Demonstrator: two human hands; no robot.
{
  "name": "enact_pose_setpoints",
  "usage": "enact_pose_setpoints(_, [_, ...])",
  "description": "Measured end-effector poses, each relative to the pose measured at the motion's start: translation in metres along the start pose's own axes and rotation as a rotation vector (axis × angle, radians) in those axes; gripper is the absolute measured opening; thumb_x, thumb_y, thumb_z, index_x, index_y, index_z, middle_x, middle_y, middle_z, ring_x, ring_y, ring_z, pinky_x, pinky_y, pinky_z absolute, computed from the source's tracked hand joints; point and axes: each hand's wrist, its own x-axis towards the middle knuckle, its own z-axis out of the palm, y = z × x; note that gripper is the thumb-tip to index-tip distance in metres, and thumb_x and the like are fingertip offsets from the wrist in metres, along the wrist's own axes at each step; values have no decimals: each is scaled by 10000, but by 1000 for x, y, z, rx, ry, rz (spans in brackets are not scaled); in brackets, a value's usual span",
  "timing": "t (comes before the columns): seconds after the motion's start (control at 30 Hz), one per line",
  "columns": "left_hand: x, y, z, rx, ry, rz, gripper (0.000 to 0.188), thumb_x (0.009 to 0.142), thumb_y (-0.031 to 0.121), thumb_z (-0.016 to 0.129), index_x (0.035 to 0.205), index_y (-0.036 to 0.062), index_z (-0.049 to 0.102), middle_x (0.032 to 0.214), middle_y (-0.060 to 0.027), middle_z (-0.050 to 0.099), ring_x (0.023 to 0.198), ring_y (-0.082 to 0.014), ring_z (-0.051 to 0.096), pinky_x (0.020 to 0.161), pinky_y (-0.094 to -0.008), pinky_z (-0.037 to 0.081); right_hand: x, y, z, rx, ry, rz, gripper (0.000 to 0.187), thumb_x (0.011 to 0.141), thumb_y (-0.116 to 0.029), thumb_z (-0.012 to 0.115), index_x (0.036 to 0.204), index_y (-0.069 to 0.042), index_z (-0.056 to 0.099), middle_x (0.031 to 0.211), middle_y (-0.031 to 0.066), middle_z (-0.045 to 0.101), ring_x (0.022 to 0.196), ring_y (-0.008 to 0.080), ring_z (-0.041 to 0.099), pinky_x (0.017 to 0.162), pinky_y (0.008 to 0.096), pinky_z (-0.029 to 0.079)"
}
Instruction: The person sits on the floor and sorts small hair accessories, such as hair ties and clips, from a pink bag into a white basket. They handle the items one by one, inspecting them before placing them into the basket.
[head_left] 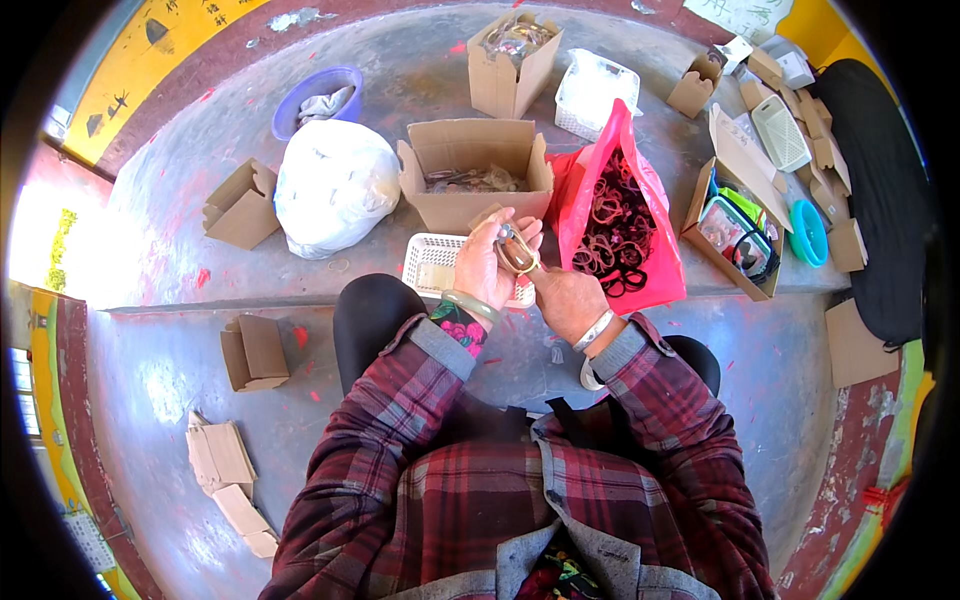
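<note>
Bare hands above a work area, as I follow them remotely through the head view. The slim, glossy brown looped band (518, 254) lies between the hands, over the white perforated plastic basket (440, 240). The left hand (487, 266), palm turned up, has its fingers part-curled around the band; the right hand (573, 302), back uppermost, pinches its lower end, though I cannot make out its fingertips. Gripping from two sides presumably steadies so slender a thing. The open brown cardboard box (440, 211) and the shiny pink plastic bag (572, 192) of dark looped bands (622, 215) stand just beyond, probably for short reach. Both forearms, in red plaid sleeves (375, 410), converge from the lower edge, bringing the wrists close together.
</note>
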Motion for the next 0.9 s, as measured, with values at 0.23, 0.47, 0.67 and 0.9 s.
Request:
enact_pose_setpoints(0.23, [1, 1, -5, 29, 33, 6, 317, 891, 230, 535, 1117, 15, 478, 987, -193, 583, 885, -308, 605, 797, -407, 505, -1, -8, -6, -11, -2, -4, 371, 777, -84, 461, 1145, -126, 482, 695, 152, 607, 620, 316, 617, 490, 422, 475])
enact_pose_setpoints(0.47, [6, 0, -7, 16, -26, -11, 293, 912, 156, 490, 1147, -16, 456, 1026, -195, 573, 931, -295, 595, 843, -415, 496, -1, -8, -5, -2, 24, 10, 224, 790, -111, 484, 1007, -88, 532, 671, 143, 574, 588, 329, 592, 489, 435, 461])
enact_pose_setpoints(0.67, [4, 0, -7, 44, -73, -51, 293, 901, 120, 506, 1155, -18, 459, 1029, -187, 573, 964, -278, 588, 883, -413, 484, -2, -5, 1, 48, 37, 16, 199, 786, -115, 484, 972, -75, 543, 646, 151, 573, 581, 339, 586, 492, 444, 456])
enact_pose_setpoints(0.9, [0, -2, -1, 72, -37, -18, 283, 897, 90, 500, 1153, -16, 439, 1026, -193, 574, 960, -283, 592, 865, -403, 489, 0, -4, -2, 64, 59, 22, 173, 797, -122, 489, 949, -67, 552, 663, 144, 584, 593, 340, 587, 502, 436, 454])
